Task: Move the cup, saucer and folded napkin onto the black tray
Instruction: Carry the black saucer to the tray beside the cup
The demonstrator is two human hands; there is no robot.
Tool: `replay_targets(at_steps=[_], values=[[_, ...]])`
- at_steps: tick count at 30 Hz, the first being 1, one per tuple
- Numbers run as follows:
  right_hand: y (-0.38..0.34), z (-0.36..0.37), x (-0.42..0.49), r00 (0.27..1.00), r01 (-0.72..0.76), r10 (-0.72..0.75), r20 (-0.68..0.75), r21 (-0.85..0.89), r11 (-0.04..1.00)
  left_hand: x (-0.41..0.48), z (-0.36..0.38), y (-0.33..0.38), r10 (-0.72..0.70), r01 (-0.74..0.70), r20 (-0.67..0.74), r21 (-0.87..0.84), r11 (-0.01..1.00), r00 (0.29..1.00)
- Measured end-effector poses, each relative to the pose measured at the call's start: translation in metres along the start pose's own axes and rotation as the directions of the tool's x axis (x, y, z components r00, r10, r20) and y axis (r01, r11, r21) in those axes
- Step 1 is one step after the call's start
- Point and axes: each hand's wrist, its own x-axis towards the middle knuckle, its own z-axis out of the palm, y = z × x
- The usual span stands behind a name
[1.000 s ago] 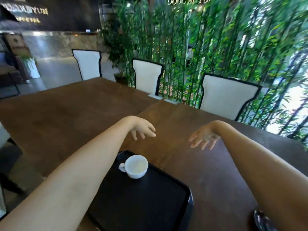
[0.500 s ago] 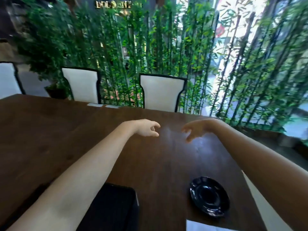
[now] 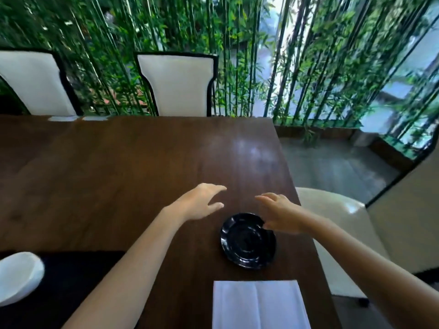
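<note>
Surface: dark brown wooden surface (image 3: 118,176), its right edge running just beside the saucer and napkin; broad open room toward the far edge and the left.
Tray: flat black tray (image 3: 71,281) at the near left edge of the surface, partly crossed by the left forearm.
Napkin: white folded rectangular napkin (image 3: 259,305) at the near edge close to the right edge, not yet on the tray; fold line running from near edge to far edge.
Cup: white ceramic cup (image 3: 16,276), only partly in view, already on the tray at its left end.
Saucer: glossy black round saucer (image 3: 248,241), just beyond the napkin, well apart from the tray; likely the next piece to move.
Right hand (image 3: 280,216): nearer the saucer, over its far right rim; contact cannot be told; fingers (image 3: 263,198) spread and empty.
Left hand (image 3: 199,204): hovering beyond and left of the saucer, fingers loose, holding nothing.
Path: leftward to the tray looks clear apart from the left forearm.
</note>
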Motion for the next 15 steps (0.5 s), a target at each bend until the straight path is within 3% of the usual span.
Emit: replay_targets(at_steps=[9,15], values=[[0.03,0.07,-0.004,0.998,-0.037,0.027,0.05,0.219,0.975,-0.005,0.072,-0.014,-0.151,0.164,0.107,-0.123,0.979,0.983],[0.034,0.099,-0.009,0.995,-0.086,0.098,-0.006,0.42,0.904,-0.005,0.106,-0.018,-0.266,0.279,0.094,-0.17,0.945,0.959]])
